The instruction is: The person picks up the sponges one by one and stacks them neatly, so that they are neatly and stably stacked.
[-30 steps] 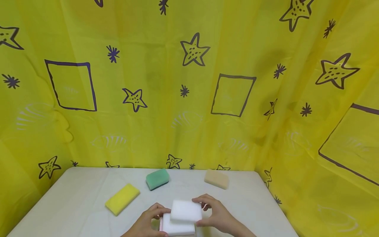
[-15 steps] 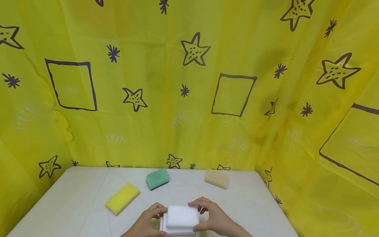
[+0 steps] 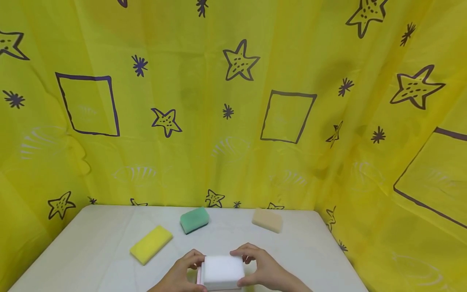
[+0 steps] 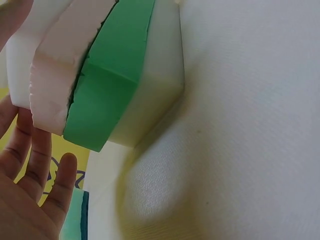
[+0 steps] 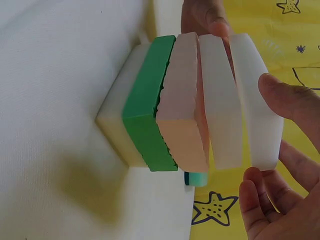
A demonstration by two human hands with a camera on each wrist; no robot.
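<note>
In the right wrist view, a stack of sponges stands on the table: an off-white sponge [image 5: 114, 122] at the bottom, a green sponge [image 5: 146, 102], a pale pink sponge [image 5: 179, 97], then a white sponge [image 5: 220, 102]. Above these is another white sponge [image 5: 256, 107], a narrow wedge of space showing beneath it. My right hand [image 3: 260, 267] pinches this top sponge between thumb and fingers at its right side. At the stack's left side, my left hand [image 3: 182, 272] holds the white sponge below, thumb near and fingers far. The head view hides most lower layers.
A yellow sponge [image 3: 151, 245] lies left of the stack on the white table [image 3: 91, 251]. Farther back are a green sponge with a dark underside [image 3: 194, 221] and a beige sponge [image 3: 267, 220]. A yellow curtain [image 3: 197, 154] surrounds the table's back and sides.
My right hand has brought the top white sponge down and slightly left, lining it up over the stack. My left hand has stayed in place.
</note>
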